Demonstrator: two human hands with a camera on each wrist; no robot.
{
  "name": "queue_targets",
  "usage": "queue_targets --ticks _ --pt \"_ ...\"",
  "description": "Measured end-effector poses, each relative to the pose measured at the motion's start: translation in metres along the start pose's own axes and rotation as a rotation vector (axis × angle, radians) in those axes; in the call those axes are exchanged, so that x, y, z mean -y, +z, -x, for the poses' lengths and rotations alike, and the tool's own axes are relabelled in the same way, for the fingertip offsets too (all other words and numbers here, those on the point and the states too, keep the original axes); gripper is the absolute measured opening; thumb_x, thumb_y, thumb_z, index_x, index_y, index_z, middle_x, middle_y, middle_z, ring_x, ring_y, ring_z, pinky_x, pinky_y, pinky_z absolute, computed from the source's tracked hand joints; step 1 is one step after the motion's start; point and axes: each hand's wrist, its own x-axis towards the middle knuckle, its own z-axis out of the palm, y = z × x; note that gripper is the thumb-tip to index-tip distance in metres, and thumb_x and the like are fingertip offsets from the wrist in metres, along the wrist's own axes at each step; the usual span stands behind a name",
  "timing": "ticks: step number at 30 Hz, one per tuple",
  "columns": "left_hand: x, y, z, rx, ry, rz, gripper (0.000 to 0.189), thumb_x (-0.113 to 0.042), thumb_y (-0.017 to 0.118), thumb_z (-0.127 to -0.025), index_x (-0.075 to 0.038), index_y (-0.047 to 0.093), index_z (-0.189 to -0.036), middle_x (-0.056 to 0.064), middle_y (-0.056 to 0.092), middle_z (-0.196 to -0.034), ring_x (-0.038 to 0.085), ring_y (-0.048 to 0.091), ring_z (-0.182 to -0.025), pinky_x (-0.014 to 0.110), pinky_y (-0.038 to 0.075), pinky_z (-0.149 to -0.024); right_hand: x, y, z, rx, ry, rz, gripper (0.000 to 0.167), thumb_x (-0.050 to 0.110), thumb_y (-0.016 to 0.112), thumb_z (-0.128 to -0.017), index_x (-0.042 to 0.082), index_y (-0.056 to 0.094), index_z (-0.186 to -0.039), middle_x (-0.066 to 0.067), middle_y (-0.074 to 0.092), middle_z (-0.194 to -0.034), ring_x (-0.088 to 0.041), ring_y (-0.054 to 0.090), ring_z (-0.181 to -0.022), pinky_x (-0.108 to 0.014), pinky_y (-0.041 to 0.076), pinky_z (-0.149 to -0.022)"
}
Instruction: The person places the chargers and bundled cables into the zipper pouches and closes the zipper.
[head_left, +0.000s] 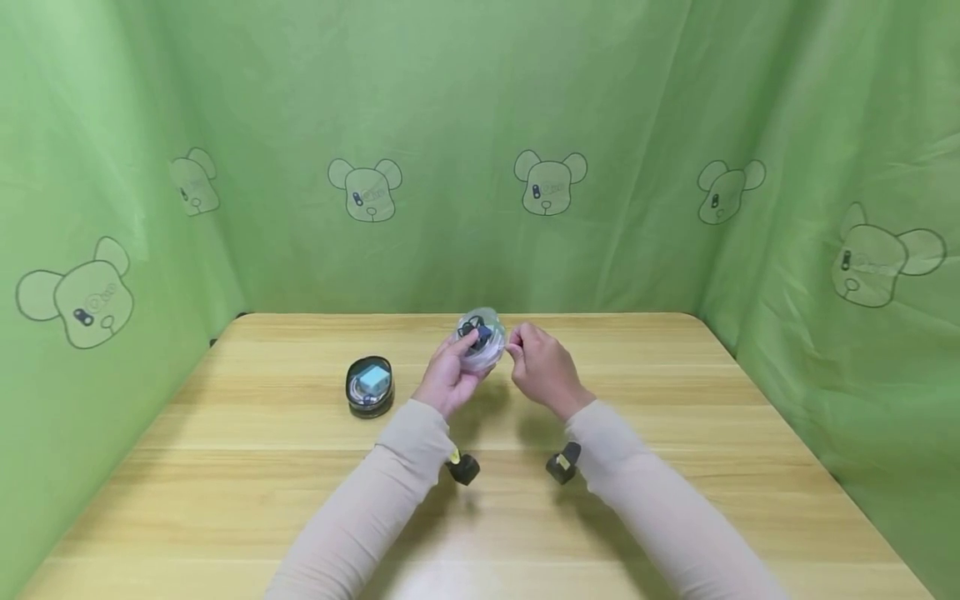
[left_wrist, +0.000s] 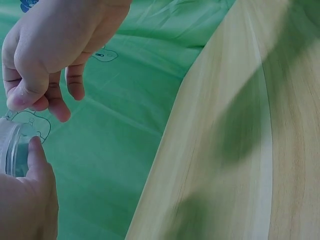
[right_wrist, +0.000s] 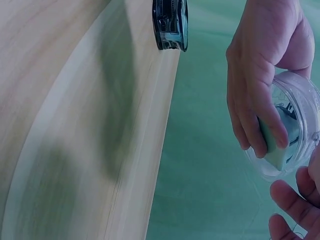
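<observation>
Above the middle of the table, my left hand (head_left: 450, 371) holds a clear round case (head_left: 491, 357), its thumb across the front. Through the clear wall show a coiled black cable (head_left: 467, 331) and a small dark blue item under the thumb. A pale blue-green block (right_wrist: 280, 145) shows at the case in the right wrist view, behind my left fingers. My right hand (head_left: 546, 367) pinches a small tab at the case's right rim between thumb and forefinger; the tab is mostly hidden. On the table to the left stands a black-rimmed oval case (head_left: 369, 408), with a light blue block (head_left: 373, 380) and a pale cable inside.
A wood-grain table (head_left: 247, 500) lies below my hands. Green curtains (head_left: 465, 83) with printed bear faces hang behind it and along both sides. A black wrist device (head_left: 465, 469) sits under the left sleeve, another (head_left: 562, 464) by the right sleeve.
</observation>
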Motion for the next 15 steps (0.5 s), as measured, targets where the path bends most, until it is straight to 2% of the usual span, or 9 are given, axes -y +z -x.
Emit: queue_targets --ticks 9,15 --pt "-0.0004 0.0006 -0.0001 -0.017 -0.01 0.009 0.054 -0.001 0.051 -0.097 -0.013 0.031 -0.145 0.019 0.035 -0.146 0.036 0.04 -0.131 0.044 0.042 -0.105 -0.004 0.0011 0.0018 0.017 0.023 -0.012 0.01 0.002 0.061 -0.089 0.005 0.052 -0.086 -0.005 0.053 -0.075 -0.021 0.051 -0.065 -0.035 0.052 -0.055" --pt "0.0025 0.0015 -0.0009 -0.084 -0.009 0.018 0.051 0.0 0.056 -0.094 -0.015 0.031 -0.136 0.019 0.036 -0.144 0.037 0.044 -0.127 0.047 0.045 -0.102 -0.0069 0.0002 0.0067 0.011 0.012 -0.004 0.009 0.004 0.063 -0.09 0.004 0.054 -0.087 -0.005 0.054 -0.075 -0.02 0.053 -0.064 -0.034 0.052 -0.055"
